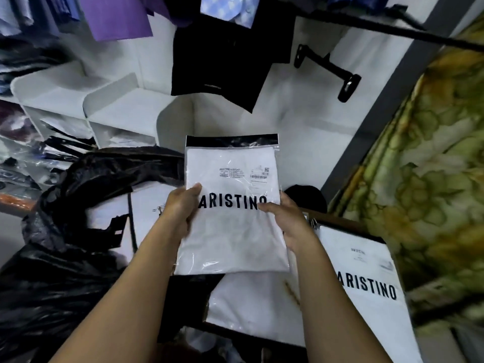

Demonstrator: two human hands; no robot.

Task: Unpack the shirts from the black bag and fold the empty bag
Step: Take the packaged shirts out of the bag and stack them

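clear plastic wraps the white packed shirt (pixel 233 205) you hold up w/ both hands: your left hand (pixel 180 205) grips its left edge, thumb on front, right hand (pixel 285 221) pinches the right edge. black bag (pixel 78 231) sits crumpled at your left, another packed shirt (pixel 372 279) lies lower right.

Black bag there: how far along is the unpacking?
Partway. Done: one wrapped shirt lies at right, a second shirt under the arms. In hand: the left hand and right hand grip a third shirt. Left: the black bag is not yet folded, and a white pack shows in its mouth.
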